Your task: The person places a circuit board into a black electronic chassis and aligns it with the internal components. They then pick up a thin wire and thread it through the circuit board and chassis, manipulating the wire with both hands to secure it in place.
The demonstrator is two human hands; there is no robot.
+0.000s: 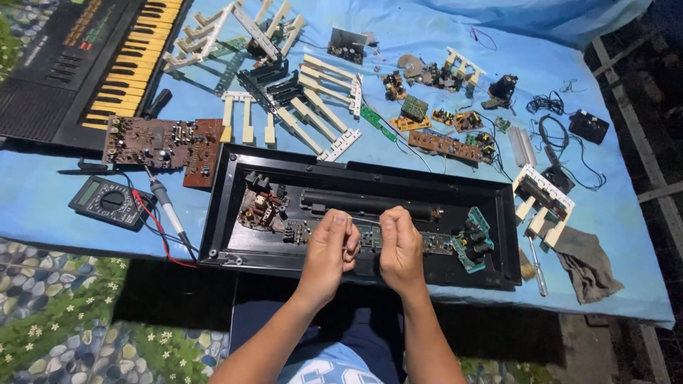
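Both hands, left hand (329,245) and right hand (400,245), are curled shut, pinching the long circuit board (370,238) inside the open black case (356,174) on the table (43,203); freeing it likely needs careful lifting.

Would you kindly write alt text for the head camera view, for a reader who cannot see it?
Two hands, left and right, work close together on a long green circuit board inside an open black keyboard case. It lies on a blue cloth strewn with loose keys, circuit boards, wires, a multimeter and a second keyboard.
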